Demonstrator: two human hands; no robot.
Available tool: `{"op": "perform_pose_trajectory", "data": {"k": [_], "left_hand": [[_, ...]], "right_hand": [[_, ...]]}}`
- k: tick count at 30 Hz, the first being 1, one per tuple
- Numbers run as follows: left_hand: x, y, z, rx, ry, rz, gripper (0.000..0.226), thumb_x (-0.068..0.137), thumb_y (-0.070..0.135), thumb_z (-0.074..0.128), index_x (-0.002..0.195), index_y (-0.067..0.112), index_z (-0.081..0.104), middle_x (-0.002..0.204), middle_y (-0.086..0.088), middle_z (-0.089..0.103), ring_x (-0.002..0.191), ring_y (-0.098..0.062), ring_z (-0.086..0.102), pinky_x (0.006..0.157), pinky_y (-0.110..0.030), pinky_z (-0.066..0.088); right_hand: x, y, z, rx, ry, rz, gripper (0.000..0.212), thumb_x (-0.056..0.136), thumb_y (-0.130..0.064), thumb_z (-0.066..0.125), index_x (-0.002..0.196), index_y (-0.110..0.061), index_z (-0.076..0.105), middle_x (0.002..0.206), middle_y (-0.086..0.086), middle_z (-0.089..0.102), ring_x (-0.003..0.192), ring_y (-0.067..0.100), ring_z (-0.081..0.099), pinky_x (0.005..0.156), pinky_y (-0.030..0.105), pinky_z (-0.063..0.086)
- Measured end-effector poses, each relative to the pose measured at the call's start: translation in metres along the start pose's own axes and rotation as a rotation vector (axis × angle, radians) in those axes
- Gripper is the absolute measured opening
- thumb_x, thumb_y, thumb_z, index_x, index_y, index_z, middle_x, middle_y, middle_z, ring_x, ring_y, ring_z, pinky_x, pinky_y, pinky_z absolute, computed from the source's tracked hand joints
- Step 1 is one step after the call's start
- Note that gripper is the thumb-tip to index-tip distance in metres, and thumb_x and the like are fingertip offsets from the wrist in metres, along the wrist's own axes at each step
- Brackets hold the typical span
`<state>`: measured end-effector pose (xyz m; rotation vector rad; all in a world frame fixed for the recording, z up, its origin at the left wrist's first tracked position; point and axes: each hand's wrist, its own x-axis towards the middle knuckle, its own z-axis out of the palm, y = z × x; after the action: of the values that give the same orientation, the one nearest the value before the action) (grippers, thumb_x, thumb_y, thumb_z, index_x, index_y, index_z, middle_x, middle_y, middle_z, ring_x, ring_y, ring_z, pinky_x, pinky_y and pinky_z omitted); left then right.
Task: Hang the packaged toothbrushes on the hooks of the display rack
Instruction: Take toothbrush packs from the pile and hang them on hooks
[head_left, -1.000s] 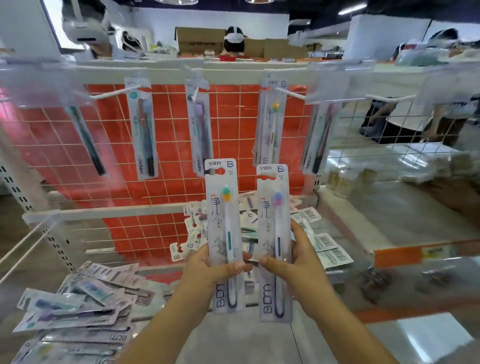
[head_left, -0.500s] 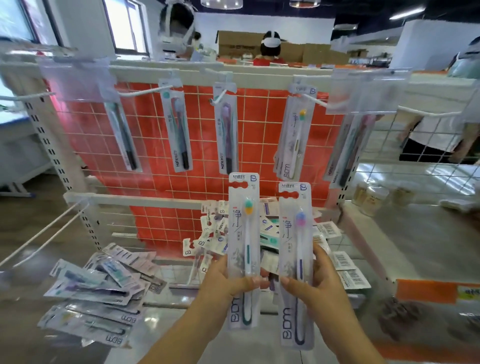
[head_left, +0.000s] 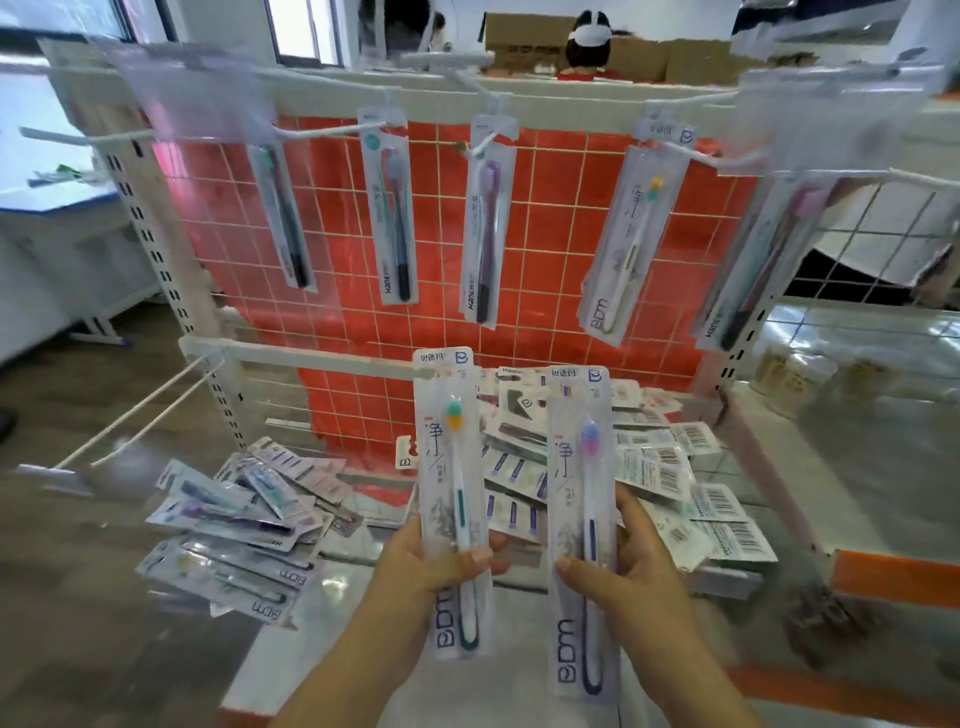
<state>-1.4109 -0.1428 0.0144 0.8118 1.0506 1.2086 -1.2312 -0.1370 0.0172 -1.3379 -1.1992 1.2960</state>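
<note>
Fingers of the left hand pinch a clear packaged toothbrush with green-orange bristles; the right hand grips a pink-blue-bristled pack. Both are held upright by their lower halves, probably leaving the top hang-holes free for the white hooks of the red-backed display rack above.

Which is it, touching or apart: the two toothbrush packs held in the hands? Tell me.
Apart. The head view shows clutter through a gap between the left pack, in the left hand, and the right pack, in the right hand.
</note>
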Motion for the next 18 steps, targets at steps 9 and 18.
{"op": "perform_pose_trajectory", "data": {"k": [9,18], "left_hand": [[-0.006,0.019,-0.032,-0.002,-0.062,0.022,0.045,0.058,-0.003,0.077,0.1,0.002,0.061,0.084,-0.016,0.071,0.075,-0.028,0.069,0.063,-0.032,0.056],[-0.015,0.038,-0.072,-0.087,-0.07,0.04,0.037,0.071,-0.008,0.061,0.106,0.002,0.059,0.078,-0.011,0.072,0.07,-0.024,0.07,0.061,-0.03,0.056]], "right_hand": [[-0.015,-0.008,0.031,0.008,0.087,0.02,0.073,0.074,0.006,0.071,0.13,-0.032,0.044,0.106,0.002,0.069,0.095,0.022,0.067,0.088,0.048,0.052],[-0.033,-0.031,0.079,0.038,0.118,-0.003,0.072,0.073,0.009,0.07,0.132,-0.024,0.045,0.102,0.004,0.068,0.09,0.024,0.067,0.077,0.041,0.054]]}}
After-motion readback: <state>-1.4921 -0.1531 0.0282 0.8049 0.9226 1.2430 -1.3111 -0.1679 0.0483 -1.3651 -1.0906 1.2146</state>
